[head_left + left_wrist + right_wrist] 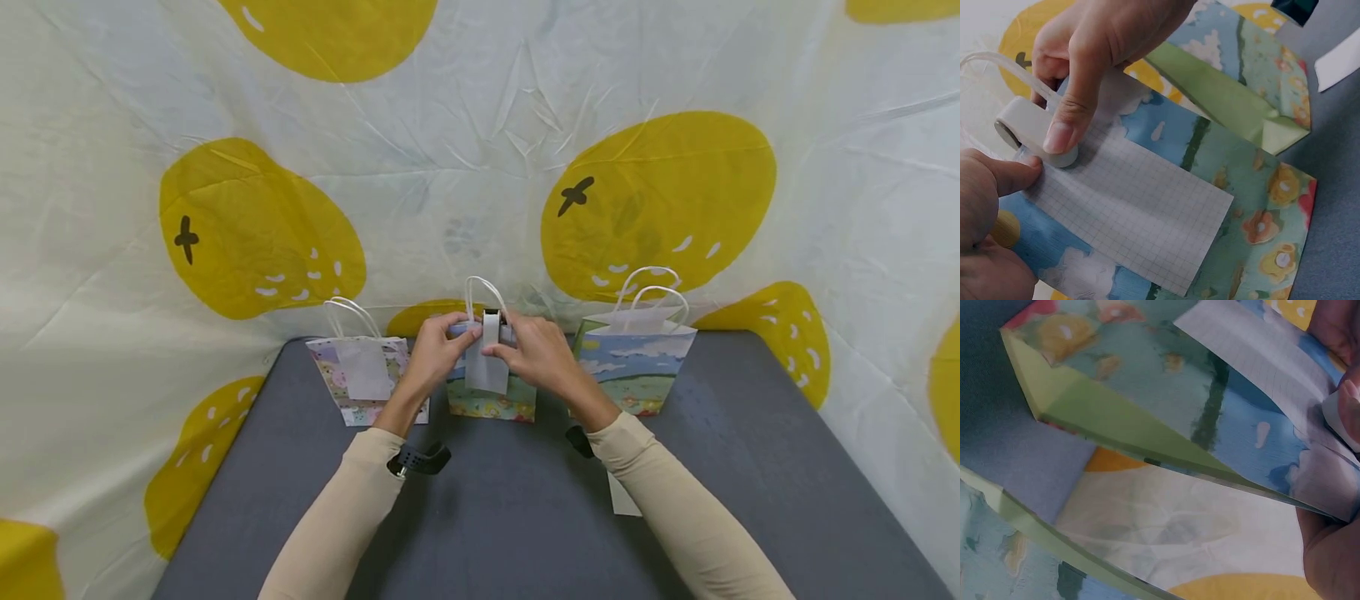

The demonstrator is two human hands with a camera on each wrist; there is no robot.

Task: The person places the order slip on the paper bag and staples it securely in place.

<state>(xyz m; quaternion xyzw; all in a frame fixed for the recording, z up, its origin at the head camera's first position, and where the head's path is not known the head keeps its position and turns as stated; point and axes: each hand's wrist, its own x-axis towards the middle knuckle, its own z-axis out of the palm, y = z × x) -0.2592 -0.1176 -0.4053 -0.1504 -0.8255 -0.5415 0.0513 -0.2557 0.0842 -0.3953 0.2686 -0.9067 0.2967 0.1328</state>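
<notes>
A small white stapler [491,329] with a metal end sits over the top edge of the middle paper gift bag [491,409], which has a painted sky and flowers. My right hand [542,353] grips this stapler, its thumb on the white body in the left wrist view. Beneath the stapler, a gridded paper sheet [1141,200] lies flat against the bag's front. My left hand [438,354] pinches the bag's top edge and the sheet's upper corner, with the thumb tip beside the stapler. The fingers behind the bag are partly hidden.
A pastel gift bag [411,411] with a white sheet [363,371] on its front stands at left. At right stands a larger sky-patterned bag [637,371]. A white paper piece [624,498] lies on the grey table [495,517], partly under the right forearm. Behind hangs a patterned cloth [450,217].
</notes>
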